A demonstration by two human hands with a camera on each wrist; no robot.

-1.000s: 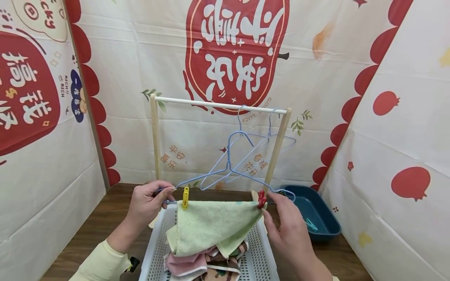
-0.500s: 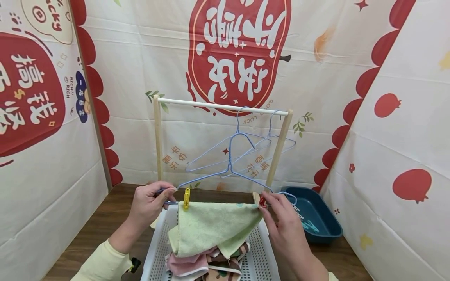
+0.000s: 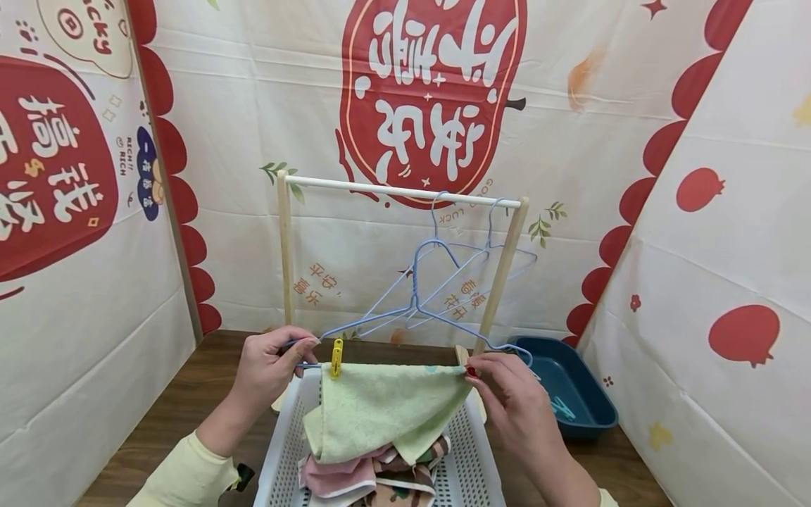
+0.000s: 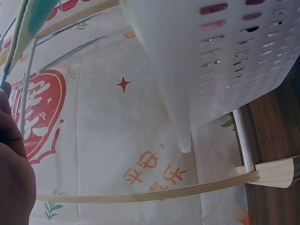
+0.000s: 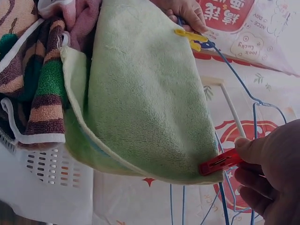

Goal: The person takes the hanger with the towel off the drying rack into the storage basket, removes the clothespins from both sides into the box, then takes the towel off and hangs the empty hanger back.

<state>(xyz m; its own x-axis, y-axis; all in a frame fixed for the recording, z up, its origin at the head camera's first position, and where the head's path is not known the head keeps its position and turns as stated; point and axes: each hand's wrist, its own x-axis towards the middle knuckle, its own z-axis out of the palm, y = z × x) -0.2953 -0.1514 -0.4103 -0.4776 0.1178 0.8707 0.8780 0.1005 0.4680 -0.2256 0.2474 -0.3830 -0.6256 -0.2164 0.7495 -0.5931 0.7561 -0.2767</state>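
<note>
A light green towel (image 3: 386, 405) hangs folded over the bottom bar of a blue wire hanger (image 3: 367, 322). My left hand (image 3: 272, 362) grips the hanger's left end. A yellow clothespin (image 3: 336, 358) clamps the towel's left top edge to the bar. At the opposite corner, my right hand (image 3: 522, 401) pinches a red clothespin (image 5: 219, 161) between thumb and fingers. In the right wrist view, the red clothespin's nose lies on the towel's corner beside the bar. The left wrist view shows only part of the left hand (image 4: 14, 178), with its fingertips cut off.
Beneath the towel stands a white perforated basket (image 3: 488, 472) with a pink towel (image 3: 338, 479) and a camouflage-patterned towel (image 3: 405, 493). Behind it, a wooden rack (image 3: 285, 246) carries two more blue hangers. A dark teal basin (image 3: 598, 401) with clothespins sits at right.
My right hand has closed in from beside the red clothespin and now pinches it, fingers covering most of it. My left hand keeps its place. A hanger on the rack has swung.
</note>
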